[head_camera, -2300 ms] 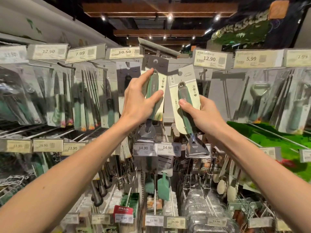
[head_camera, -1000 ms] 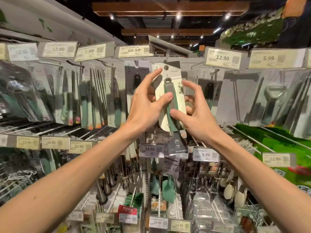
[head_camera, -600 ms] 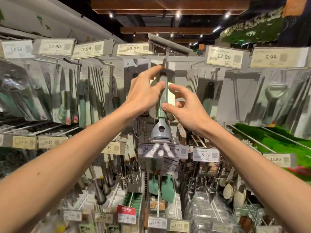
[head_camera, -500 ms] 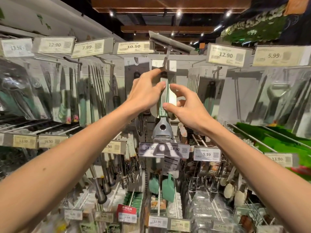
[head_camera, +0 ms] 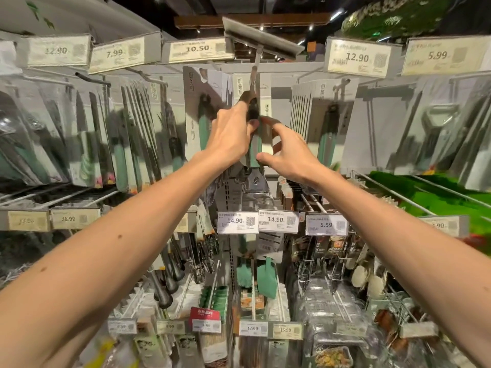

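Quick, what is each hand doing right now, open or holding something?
Left hand: closed, gripping the top of the green-handled tool pack.
Right hand: closed, pinching the same pack between thumb and forefinger.

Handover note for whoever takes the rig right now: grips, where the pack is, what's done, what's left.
Left grip: holds the top of the green-handled tool pack, fingers up by the peg hook.
Right grip: pinches the pack's right edge, thumb in front.
Pack: upright between both hands, at the hook's front end.
Done: pack is up at the hook. Can't tell if its hole is threaded on.
Left: probably slide it back along the hook, let go, then tip the raised tag holder down.
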The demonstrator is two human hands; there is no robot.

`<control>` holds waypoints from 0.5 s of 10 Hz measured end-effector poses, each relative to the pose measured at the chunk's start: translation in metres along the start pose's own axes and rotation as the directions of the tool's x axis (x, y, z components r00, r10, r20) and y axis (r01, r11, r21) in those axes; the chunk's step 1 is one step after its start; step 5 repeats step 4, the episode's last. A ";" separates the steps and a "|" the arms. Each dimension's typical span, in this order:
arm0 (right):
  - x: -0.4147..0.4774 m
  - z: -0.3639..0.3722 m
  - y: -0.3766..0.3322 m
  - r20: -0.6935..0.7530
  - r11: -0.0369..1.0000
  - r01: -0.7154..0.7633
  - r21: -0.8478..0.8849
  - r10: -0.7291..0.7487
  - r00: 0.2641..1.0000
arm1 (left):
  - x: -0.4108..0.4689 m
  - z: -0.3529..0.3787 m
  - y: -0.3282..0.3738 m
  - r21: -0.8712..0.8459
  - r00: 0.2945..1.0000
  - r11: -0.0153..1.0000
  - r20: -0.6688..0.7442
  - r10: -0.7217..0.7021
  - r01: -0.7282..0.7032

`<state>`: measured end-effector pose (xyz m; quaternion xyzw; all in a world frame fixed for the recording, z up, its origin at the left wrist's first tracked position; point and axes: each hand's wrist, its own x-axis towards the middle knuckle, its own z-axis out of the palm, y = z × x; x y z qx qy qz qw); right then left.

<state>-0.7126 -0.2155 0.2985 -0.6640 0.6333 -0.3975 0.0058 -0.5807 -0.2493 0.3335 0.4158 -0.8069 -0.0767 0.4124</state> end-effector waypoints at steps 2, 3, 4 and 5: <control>-0.013 -0.004 0.002 0.027 1.000 -0.025 -0.019 0.025 0.999 | 0.001 0.005 -0.008 -0.011 0.999 1.000 0.045 0.027 -0.027; -0.028 -0.012 0.012 0.031 0.997 -0.036 -0.071 0.039 0.999 | -0.013 0.014 -0.011 -0.017 0.985 0.997 0.153 0.076 -0.074; -0.052 -0.025 0.019 0.020 0.994 -0.027 -0.101 0.029 0.999 | -0.031 0.024 -0.017 0.014 0.966 0.996 0.248 0.077 -0.083; -0.052 -0.025 0.019 0.020 0.994 -0.027 -0.101 0.029 0.999 | -0.031 0.024 -0.017 0.014 0.966 0.996 0.248 0.077 -0.083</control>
